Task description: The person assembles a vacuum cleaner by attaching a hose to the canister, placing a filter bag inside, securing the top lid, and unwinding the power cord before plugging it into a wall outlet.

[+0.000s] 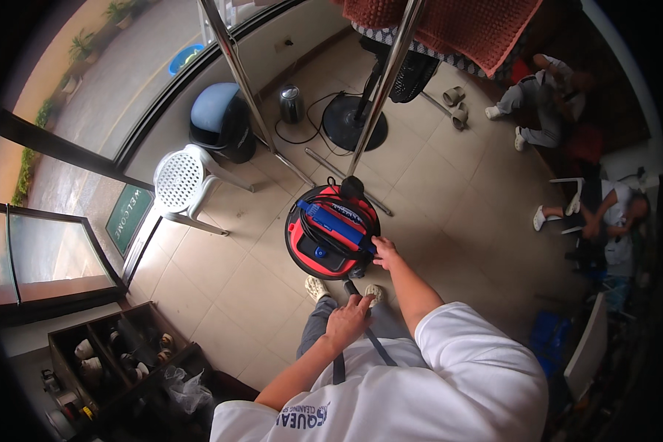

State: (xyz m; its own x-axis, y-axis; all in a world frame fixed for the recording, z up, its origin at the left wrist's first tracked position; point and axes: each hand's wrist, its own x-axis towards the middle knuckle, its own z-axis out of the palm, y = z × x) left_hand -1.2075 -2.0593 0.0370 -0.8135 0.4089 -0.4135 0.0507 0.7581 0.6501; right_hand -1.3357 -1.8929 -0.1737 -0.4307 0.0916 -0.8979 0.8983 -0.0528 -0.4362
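A round red-and-black canister vacuum cleaner [299,239] stands on the tiled floor just ahead of my feet. Across its top lie a long blue piece [335,223] and a looped black cord [311,230]. My right hand [384,253] is at the vacuum's right side, its fingers curled at the lower right end of the blue piece. Closer to my body, my left hand [348,322] is wrapped round a dark tube-like piece [351,286] that points toward the vacuum. Where that piece joins is hidden. Dark straps hang down my shirt below the left hand.
Metal rack legs [384,92] rise just beyond the vacuum, near a black round stand base [354,131]. A white plastic chair [179,181], a lidded bin [219,110] and a metal kettle [291,104] stand left. A shoe rack [110,352] is lower left. Two people [541,103] sit right.
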